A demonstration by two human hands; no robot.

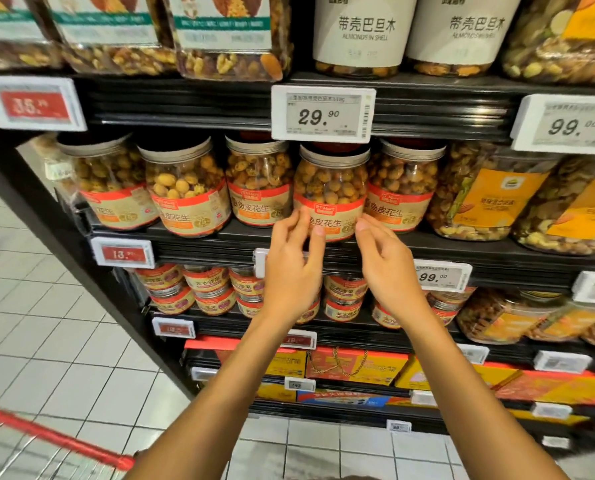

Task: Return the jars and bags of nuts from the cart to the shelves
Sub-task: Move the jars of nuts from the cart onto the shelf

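I note left hand [294, 261] and right hand [389, 268] slack-fingered, gripping nothing, fingertips touching a round, clear plastic jar [330, 183] on the black shelf [469, 249].

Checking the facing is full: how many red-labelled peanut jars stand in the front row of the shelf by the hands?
5, side by side: leftmost jar, second jar, third jar, fourth jar between the left hand and right hand, fifth jar. More may hide behind.

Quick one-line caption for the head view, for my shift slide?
Left hand and right hand touch a peanut jar on the shelf below the 29.90 price tag.
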